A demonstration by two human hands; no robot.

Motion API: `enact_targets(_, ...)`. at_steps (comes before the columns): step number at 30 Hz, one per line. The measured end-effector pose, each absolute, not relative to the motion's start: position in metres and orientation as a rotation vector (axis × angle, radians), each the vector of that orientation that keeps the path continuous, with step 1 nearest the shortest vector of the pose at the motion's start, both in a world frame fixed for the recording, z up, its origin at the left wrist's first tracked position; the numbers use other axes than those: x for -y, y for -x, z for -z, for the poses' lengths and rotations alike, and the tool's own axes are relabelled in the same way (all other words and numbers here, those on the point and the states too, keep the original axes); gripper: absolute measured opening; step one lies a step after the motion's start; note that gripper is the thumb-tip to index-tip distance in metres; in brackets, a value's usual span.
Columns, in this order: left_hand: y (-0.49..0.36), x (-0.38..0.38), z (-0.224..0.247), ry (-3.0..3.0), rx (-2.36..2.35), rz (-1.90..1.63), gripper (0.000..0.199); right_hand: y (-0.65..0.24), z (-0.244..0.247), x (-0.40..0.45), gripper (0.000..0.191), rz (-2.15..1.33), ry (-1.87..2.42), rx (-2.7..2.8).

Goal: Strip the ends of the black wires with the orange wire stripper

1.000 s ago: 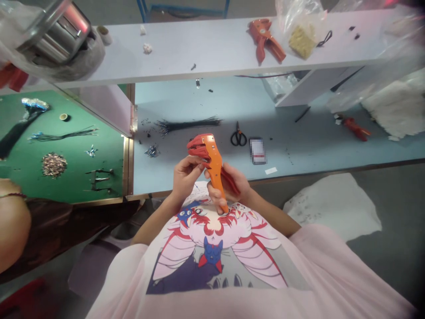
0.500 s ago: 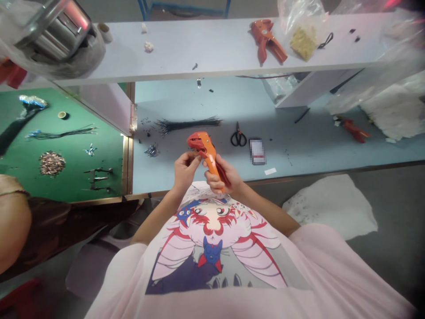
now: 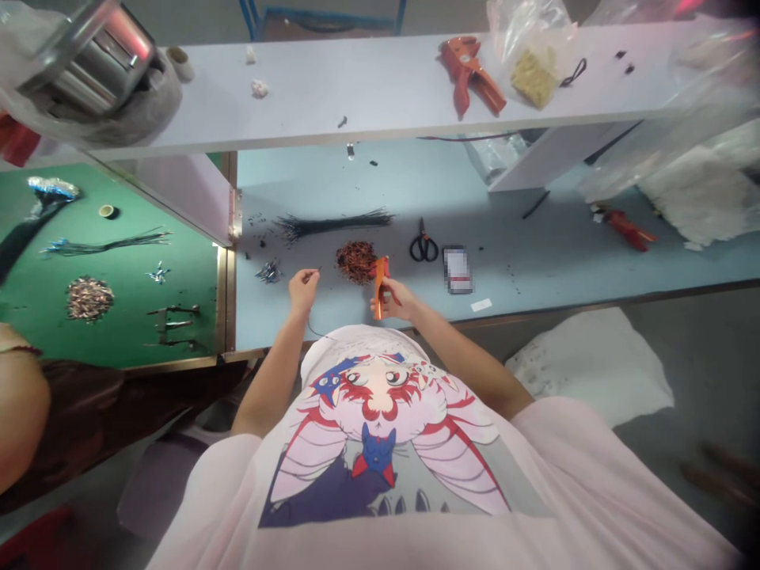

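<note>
My left hand (image 3: 303, 288) is closed in a pinch on a thin dark wire (image 3: 313, 326) that hangs down toward my shirt. My right hand (image 3: 397, 301) is wrapped round an orange and red crimping tool (image 3: 381, 289), its head turned up. Just left of the tool's head lies a pile of small copper-coloured pieces (image 3: 355, 262). Behind the pile stretches a bundle of dark wires (image 3: 338, 223). A small heap of silvery pieces (image 3: 268, 271) is left of my left hand.
Black scissors (image 3: 423, 244) and a phone (image 3: 457, 270) lie to the right on the blue table (image 3: 416, 174). A raised white shelf (image 3: 297, 95) crosses behind. At far left, another person's arm (image 3: 20, 412) is beside the green mat (image 3: 131, 277).
My left hand has moved left, away from the tool, with the wire. The tool has been turned more upright and shifted slightly right, and the copper-coloured pile now shows.
</note>
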State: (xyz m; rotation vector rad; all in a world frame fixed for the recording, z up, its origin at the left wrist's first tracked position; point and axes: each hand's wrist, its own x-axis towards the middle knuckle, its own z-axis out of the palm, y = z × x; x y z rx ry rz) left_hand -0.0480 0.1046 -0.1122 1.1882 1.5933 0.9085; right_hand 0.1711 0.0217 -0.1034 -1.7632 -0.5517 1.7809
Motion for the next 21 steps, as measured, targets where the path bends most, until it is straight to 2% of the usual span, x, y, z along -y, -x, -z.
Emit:
enact_targets(3, 0.061, -0.099, 0.111, -1.184, -1.605, -0.882, 0.015, -0.177, 0.126, -0.012, 0.029, -1.544, 1.967, 0.662)
enact_targets(7, 0.069, -0.088, 0.111, -1.184, -1.589, -0.883, 0.018, -0.183, 0.144, -0.005, 0.042, -1.260, 2.058, 0.814)
enact_targets(10, 0.070, -0.082, 0.109, -1.168, -1.579, -0.912, 0.020, -0.188, 0.151, -0.002, 0.048, -1.172, 2.081, 0.861)
enact_targets(16, 0.070, -0.067, 0.083, -1.184, -1.581, -1.032, 0.019, -0.196, 0.155, 0.020, 0.051, -1.163, 2.140, 0.846)
enact_targets(21, 0.067, -0.047, 0.051, -1.446, -1.568, -1.157, 0.016, -0.187, 0.153, 0.036, 0.034, -1.395, 1.999, 0.765)
